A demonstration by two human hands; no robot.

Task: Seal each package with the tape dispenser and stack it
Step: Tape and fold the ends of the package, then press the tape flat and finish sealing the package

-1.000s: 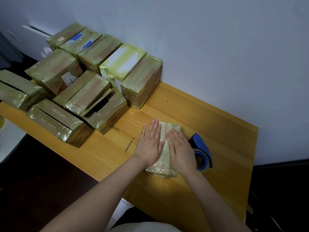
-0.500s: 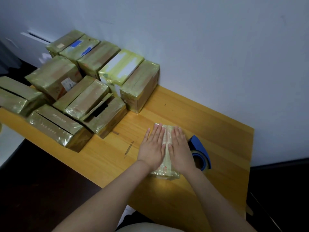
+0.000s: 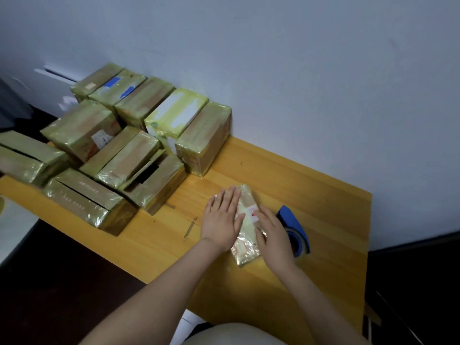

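White wall (image 3: 298, 70) behind | wooden surface (image 3: 323, 207) against it | pile of taped packages (image 3: 129, 145) at far left by the wall | small package (image 3: 246, 247) flat on the surface, right of the pile, apart from it | left grip (image 3: 222, 220) open-palmed, fingers straight, pressing the package's left side | right grip (image 3: 272, 235) flat on its right side | blue tape dispenser (image 3: 292, 217) just beside the right grip

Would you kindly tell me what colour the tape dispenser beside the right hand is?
It is a blue plastic tape dispenser, seen best in the head view.
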